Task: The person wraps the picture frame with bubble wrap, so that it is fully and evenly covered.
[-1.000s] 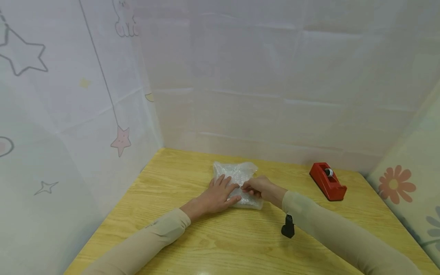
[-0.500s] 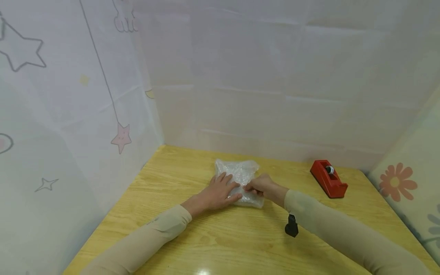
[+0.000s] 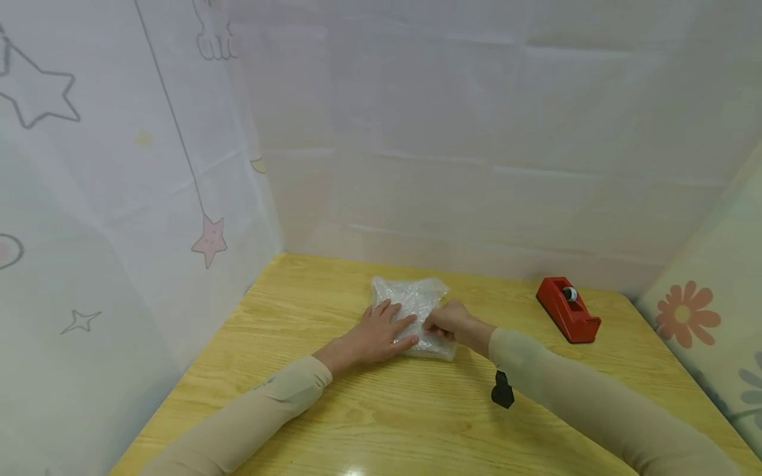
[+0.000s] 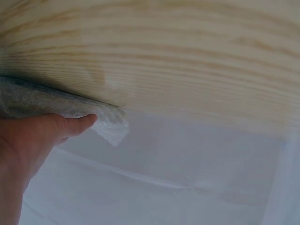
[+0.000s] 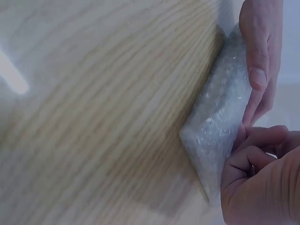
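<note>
A clear bubble-wrap package (image 3: pixel 411 289) lies on the wooden table, flat and roughly square. My left hand (image 3: pixel 381 336) rests on its left part with the fingers spread. In the left wrist view, the thumb of the left hand (image 4: pixel 37 136) reaches along the package's side. My right hand (image 3: pixel 452 320) is at the package's right side, fingers curled in against the wrap. From the right wrist view, the right hand (image 5: pixel 262 183) has thumb and bent fingers close together right at the bubble wrap (image 5: pixel 211 122); I cannot tell exactly what lies between the fingertips.
A red tape dispenser (image 3: pixel 568 311) with a small roll stands at the back right of the wooden table (image 3: pixel 333 423). A black device (image 3: pixel 502 390) hangs under the right sleeve. Printed cloth walls (image 3: pixel 417 132) enclose the back and both sides.
The right hand's fingers have curled in slightly more at the package. The left hand keeps its place on the wrap, and the head view has shifted a little.
</note>
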Motion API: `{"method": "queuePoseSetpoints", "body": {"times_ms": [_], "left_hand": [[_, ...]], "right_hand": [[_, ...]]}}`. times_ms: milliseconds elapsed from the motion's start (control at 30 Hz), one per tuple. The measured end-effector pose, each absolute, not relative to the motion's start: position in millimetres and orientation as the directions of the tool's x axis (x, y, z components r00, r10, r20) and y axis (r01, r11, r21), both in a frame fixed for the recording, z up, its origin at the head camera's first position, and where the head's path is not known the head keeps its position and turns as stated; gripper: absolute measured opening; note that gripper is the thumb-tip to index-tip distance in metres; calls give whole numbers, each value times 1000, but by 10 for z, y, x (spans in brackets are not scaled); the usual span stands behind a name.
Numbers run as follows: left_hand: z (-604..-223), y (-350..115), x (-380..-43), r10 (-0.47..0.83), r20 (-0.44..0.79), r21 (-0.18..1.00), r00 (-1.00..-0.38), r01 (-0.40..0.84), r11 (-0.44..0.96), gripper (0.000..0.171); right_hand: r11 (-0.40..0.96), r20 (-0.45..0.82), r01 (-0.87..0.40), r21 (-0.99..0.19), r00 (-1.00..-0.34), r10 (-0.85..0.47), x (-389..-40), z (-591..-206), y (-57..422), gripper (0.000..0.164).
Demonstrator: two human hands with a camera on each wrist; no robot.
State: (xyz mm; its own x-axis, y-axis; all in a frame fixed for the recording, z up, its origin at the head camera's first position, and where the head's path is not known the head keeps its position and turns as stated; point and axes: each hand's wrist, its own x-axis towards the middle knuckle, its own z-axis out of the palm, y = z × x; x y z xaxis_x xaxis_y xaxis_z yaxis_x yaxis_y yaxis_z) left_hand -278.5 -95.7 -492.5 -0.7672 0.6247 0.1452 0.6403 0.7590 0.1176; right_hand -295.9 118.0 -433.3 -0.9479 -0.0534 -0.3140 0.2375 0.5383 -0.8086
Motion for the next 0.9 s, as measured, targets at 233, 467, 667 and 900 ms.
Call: {"method": "queuePoseSetpoints", "body": {"times_ms": [233, 467, 667, 900], "left_hand": [[-4958, -963, -2785, 625, 138, 107, -769, 639, 762, 77], [-4961, -910, -2797, 629, 139, 96, -765, 643, 760, 76], [-4969, -867, -2797, 633, 142, 81, -761, 646, 759, 73], [-4988, -851, -2781, 647, 138, 103, -750, 661, 744, 72]], "right_hand": [[688, -306, 166, -706, -948, -85, -3023, -4300, 1156, 14], [753, -379, 135, -644, -911, -161, -3104, -4249, 1226, 23], [813, -400, 86, -576, -897, -188, -3102, -4230, 1307, 38], [856, -377, -44, -515, -885, -272, -3103, -4287, 1292, 43]]}}
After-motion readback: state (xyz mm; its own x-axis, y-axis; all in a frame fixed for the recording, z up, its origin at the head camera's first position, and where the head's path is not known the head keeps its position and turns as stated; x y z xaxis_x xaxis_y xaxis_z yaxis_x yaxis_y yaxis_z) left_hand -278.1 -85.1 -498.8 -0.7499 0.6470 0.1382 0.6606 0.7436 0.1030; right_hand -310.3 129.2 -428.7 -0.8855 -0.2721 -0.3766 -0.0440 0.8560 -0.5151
